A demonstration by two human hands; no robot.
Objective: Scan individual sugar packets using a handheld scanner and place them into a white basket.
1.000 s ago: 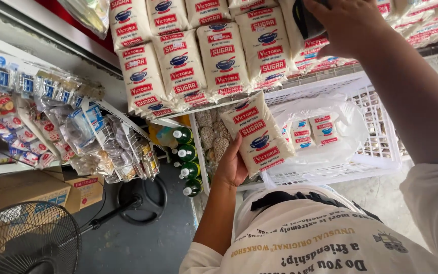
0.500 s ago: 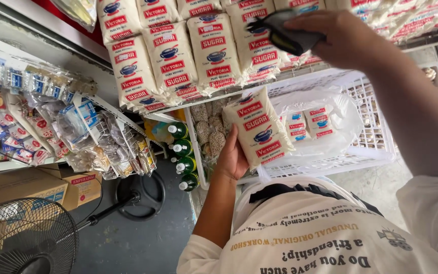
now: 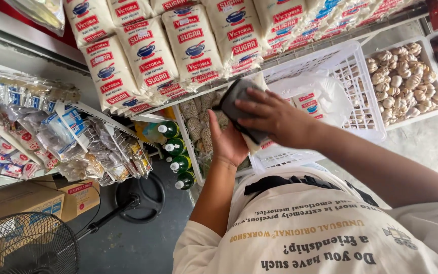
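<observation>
My left hand (image 3: 226, 144) holds a white sugar bag (image 3: 258, 147) with red labels upright from behind, in front of my chest. Most of the bag is hidden. My right hand (image 3: 277, 119) presses a dark grey cloth (image 3: 233, 101) flat against the front of that bag. Both hands meet just below a wire shelf packed with several more sugar bags (image 3: 193, 45) of the same kind.
A white plastic basket (image 3: 353, 66) behind my hands holds a clear bag with small sugar packs. A basket of garlic (image 3: 406, 81) stands to the right. Green bottles (image 3: 176, 149), hanging snack packets (image 3: 51, 132), cardboard boxes (image 3: 72, 195) and a floor fan (image 3: 24, 246) are on the left.
My right hand came down from the upper shelf with the dark cloth and now lies on the bag. My left hand kept hold of the bag.
</observation>
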